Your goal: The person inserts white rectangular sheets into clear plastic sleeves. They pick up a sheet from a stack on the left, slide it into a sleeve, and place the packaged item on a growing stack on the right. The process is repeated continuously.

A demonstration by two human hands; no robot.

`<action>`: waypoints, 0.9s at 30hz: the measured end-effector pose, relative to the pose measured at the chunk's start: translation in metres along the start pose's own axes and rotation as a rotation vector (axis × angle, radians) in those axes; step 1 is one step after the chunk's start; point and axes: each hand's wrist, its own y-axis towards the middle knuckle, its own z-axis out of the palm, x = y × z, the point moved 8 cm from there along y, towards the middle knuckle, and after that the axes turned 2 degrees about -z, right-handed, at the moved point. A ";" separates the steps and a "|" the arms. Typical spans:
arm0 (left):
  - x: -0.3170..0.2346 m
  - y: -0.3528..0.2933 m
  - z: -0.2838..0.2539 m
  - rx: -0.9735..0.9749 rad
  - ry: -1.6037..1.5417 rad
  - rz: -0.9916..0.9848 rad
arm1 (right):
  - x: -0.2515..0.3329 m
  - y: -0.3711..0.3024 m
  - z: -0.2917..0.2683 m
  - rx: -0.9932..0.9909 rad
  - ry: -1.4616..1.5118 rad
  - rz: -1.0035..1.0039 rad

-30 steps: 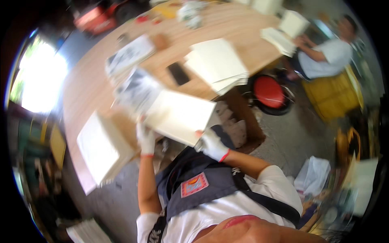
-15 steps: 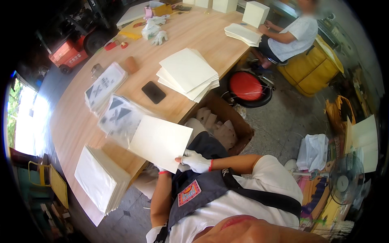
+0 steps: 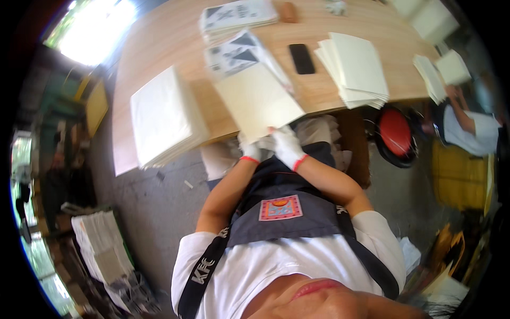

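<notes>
A flat cream board (image 3: 259,101) is tilted at the table's near edge, its far part over clear plastic bags with dark printing (image 3: 241,50). My right hand (image 3: 287,147), in a white glove with a red cuff, grips the board's near edge, its bare thumb tip on top. My left hand (image 3: 249,149), gloved alike, is closed at the near left corner; its fingers are partly hidden under the board. To the left lies a thick stack of white, plastic-wrapped sheets (image 3: 164,117). A fanned stack of cream boards (image 3: 357,69) lies to the right.
A black phone (image 3: 302,58) and a brown cylinder (image 3: 289,12) lie on the wooden table (image 3: 159,40). A red-seated stool (image 3: 394,130) and a brown carton (image 3: 355,143) stand at the right. Farther right, another person (image 3: 467,125) sits beside more cream boards (image 3: 430,78).
My view has turned, so the table now lies across the top and my body is centred. Both hands stay at the board's near edge, and the left hand shows more clearly.
</notes>
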 end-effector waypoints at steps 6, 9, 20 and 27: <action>0.043 0.010 -0.025 -0.118 0.120 0.002 | -0.004 -0.005 -0.025 -0.030 -0.171 -0.016; 0.053 0.019 -0.039 -0.097 0.050 -0.136 | -0.013 0.010 -0.016 0.013 -0.188 0.092; 0.019 -0.026 -0.014 -0.123 0.544 0.038 | -0.014 0.005 -0.030 -0.043 -0.093 0.010; 0.034 -0.020 -0.007 -0.017 0.516 -0.021 | -0.006 0.057 -0.010 0.004 0.005 0.007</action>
